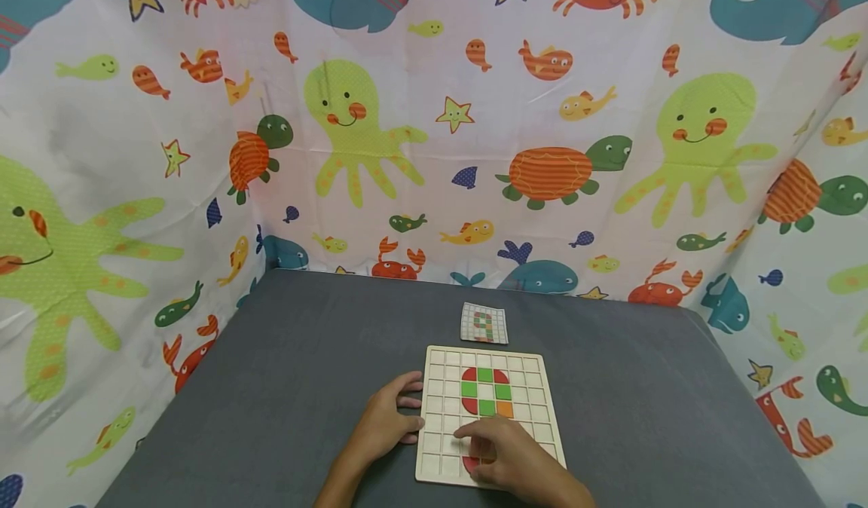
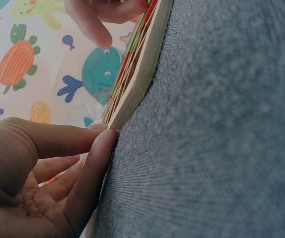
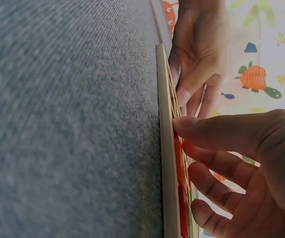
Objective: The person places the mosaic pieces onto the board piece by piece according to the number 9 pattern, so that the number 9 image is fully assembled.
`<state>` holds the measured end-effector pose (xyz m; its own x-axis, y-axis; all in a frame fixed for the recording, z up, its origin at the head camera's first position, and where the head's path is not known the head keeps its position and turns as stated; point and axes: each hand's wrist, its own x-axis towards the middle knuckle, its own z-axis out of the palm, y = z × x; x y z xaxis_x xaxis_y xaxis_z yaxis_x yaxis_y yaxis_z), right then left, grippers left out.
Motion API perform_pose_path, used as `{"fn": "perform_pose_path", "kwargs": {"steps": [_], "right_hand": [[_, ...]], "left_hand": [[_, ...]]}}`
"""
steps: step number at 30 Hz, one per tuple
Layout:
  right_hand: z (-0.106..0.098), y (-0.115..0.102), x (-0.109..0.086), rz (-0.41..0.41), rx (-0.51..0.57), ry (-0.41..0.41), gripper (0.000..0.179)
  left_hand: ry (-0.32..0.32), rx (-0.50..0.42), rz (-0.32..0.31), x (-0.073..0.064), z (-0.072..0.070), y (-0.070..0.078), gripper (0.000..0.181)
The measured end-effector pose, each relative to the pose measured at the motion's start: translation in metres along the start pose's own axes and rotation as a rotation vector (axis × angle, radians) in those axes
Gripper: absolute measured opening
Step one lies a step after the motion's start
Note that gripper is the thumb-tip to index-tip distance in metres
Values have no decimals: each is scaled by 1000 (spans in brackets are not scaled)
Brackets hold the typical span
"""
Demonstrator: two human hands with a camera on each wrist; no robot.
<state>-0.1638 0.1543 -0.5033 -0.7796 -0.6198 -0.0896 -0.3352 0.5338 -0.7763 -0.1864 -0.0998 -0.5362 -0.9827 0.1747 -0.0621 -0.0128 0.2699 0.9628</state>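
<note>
A square wooden grid board (image 1: 437, 448) lies on the dark grey cloth. In its upper middle, red rounded pieces (image 1: 500, 376), green squares (image 1: 484, 374) and an orange square (image 1: 505, 408) form a loop. My left hand (image 1: 381, 421) pinches the board's left edge between thumb and fingers (image 2: 100, 148). Over the lower part of the board is my right hand (image 1: 511, 451), its thumb tip at a red piece (image 1: 469, 464) in the bottom row and its index finger pointing left. In the right wrist view, that thumb (image 3: 192, 124) touches the board's face while the other fingers bend loosely.
Beyond the board's far edge lies a small card (image 1: 484, 323) printed with a coloured grid pattern. Grey cloth (image 1: 325, 327) covers the table. A curtain (image 1: 434, 229) with sea animals hangs round the back and both sides.
</note>
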Motion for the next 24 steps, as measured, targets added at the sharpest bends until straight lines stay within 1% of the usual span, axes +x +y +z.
{"fn": "perform_pose_path", "kwargs": {"steps": [7, 10, 13, 16, 18, 20, 21, 24], "right_hand": [[-1, -1, -2, 24, 35, -8, 40], [-1, 1, -2, 11, 34, 0, 39], [-3, 5, -3, -13, 12, 32, 36], [-10, 10, -7, -24, -45, 107, 33], [-20, 13, -12, 4, -75, 169, 32], [-32, 16, -19, 35, -123, 243, 33], [-39, 18, -22, 35, -158, 281, 33], [-61, 28, -31, 48, -280, 400, 36]], "left_hand": [[-2, 1, 2, 1, -1, 0, 75], [-2, 3, 1, 1, -1, 0, 75], [4, 9, -2, 2, -1, -1, 74], [12, 14, 1, 2, 0, 0, 71], [20, 10, 13, 1, -1, 1, 68], [35, 13, 41, 1, -3, 4, 64], [48, 30, 63, 1, -5, 5, 62], [104, 120, 120, 2, -15, 11, 59]]}}
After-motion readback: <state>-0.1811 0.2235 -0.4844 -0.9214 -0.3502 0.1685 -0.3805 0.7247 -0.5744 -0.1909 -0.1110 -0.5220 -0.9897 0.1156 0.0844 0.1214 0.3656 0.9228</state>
